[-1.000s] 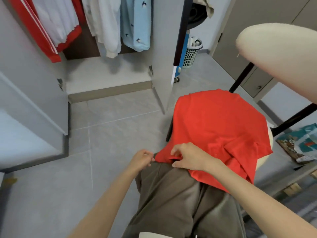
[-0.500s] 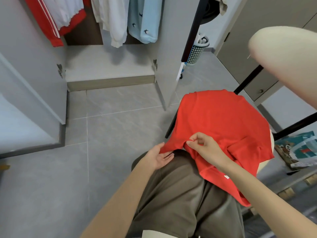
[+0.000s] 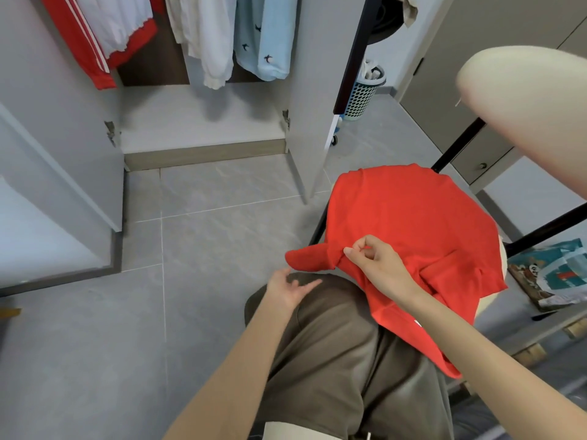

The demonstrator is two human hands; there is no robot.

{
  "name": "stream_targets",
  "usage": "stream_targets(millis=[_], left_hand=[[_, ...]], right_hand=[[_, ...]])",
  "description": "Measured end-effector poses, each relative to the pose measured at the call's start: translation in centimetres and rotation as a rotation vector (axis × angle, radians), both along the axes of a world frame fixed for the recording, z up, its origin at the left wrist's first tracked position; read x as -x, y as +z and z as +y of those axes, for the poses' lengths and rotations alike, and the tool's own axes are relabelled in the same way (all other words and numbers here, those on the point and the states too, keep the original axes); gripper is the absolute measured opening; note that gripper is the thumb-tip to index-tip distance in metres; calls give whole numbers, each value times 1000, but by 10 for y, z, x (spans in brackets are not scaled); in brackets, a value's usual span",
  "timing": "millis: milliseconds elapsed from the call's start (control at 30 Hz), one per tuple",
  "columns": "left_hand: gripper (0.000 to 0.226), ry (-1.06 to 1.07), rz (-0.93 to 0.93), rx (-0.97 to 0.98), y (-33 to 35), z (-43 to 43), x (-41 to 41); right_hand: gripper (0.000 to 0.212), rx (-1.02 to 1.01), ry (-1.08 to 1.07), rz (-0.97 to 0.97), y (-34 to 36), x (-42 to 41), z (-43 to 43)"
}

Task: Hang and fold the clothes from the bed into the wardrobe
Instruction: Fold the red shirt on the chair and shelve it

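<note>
**Asker:** Where is the red shirt (image 3: pixel 413 217)?

**Describer:** It lies spread over a cream chair seat (image 3: pixel 487 300) at about three o'clock in your view, just in front of your knees. Its near hem hangs over your right leg, on your brown trousers (image 3: pixel 333 344).

**Asker:** What are my hands doing?

**Describer:** Your right hand (image 3: pixel 376 265) is at the shirt's near left edge. Thumb and forefinger pinch a gather of the red cloth where one short sleeve (image 3: pixel 306 260) sticks out toward nine o'clock, and the other fingers are curled in. Your left hand (image 3: pixel 290 289) hangs just below that sleeve, at six o'clock from it. Its fingers are loose and spread and hold nothing. I cannot tell whether it brushes the cloth.

**Asker:** And the wardrobe?

**Describer:** The wardrobe (image 3: pixel 203 122) stands open at twelve o'clock, well apart from the chair, across grey floor tiles (image 3: pixel 95 344). Inside hang a red jacket with white stripes (image 3: pixel 79 42) at eleven o'clock, a white garment (image 3: pixel 203 36) beside it, and a pale blue garment (image 3: pixel 266 36) to the right of that. A blue laundry basket (image 3: pixel 362 93) stands beyond the right-hand door, at one o'clock. The chair's cream backrest (image 3: pixel 524 115) fills two o'clock.
</note>
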State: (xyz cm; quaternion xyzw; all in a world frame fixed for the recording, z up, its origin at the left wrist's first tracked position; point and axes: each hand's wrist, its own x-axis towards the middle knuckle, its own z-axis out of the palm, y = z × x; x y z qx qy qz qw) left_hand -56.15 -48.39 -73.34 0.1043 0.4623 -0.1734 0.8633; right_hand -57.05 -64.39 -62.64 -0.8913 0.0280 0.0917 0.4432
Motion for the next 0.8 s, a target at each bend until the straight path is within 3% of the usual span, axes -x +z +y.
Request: stream_targets(millis=[100,267,433,667,800], left_hand=[[45,-55,-27,69,8,-23,2],[53,-228,-37,87,23,-35,-11],[29,-316,-118,115,21,-35,-16],[35,-135,-61,39,21,-32,-20],[38,-13,-128,-132,22,-13,-21]], right_hand=[[21,-61,-17,33,4,2,-3],[17,-166,-82,62,13,3,-8],[14,-264,-159,137,17,0,-11],[16,-327,-239,184,22,0,-17],[14,-288,-189,174,24,2,-17]])
